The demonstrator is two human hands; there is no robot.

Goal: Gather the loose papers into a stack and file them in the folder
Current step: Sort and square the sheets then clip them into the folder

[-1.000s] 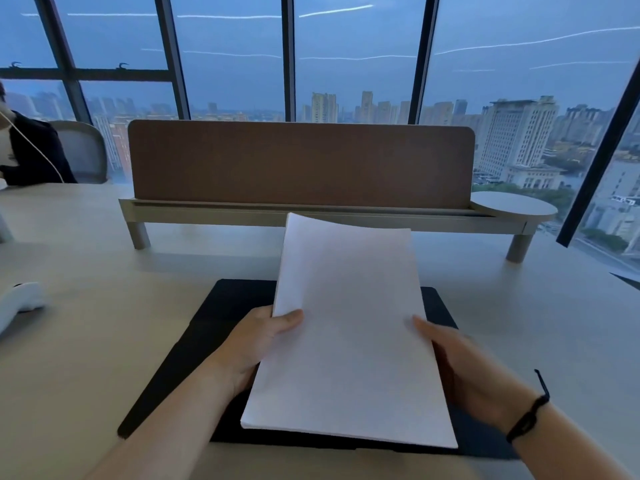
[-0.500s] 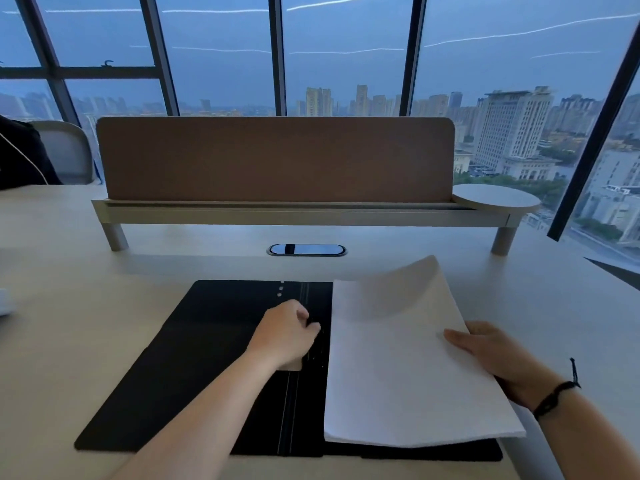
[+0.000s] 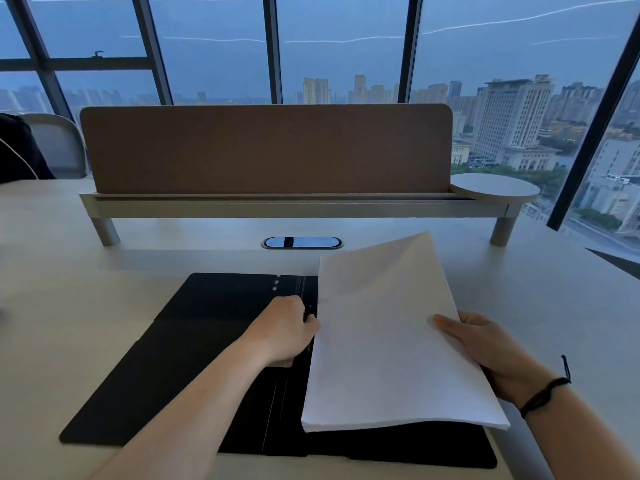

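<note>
A black folder (image 3: 166,368) is being shown lying open and flat on the pale bench (image 3: 69,271), nearest the viewer. A white stack (image 3: 384,341) of papers is being held over the folder's right half, its near edge resting low over the cover and its far corner being lifted and curled upward. The stack is being gripped at its right edge by the right hand (image 3: 485,344): the thumb is being laid on top of the sheets and the remaining fingers are being kept underneath, out of sight, so the paper is being pinched between them. A dark band (image 3: 543,393) is being worn on that wrist. The left hand (image 3: 284,330) is being pressed down at the folder's spine, just beside the stack's left edge, with its fingers curled together; whether anything is being pinched there cannot be told. Farther off, a cable port (image 3: 301,242) is being seen set into the bench, then a brown screen (image 3: 266,150) on a raised shelf (image 3: 277,207), and beyond it windows (image 3: 339,46).
</note>
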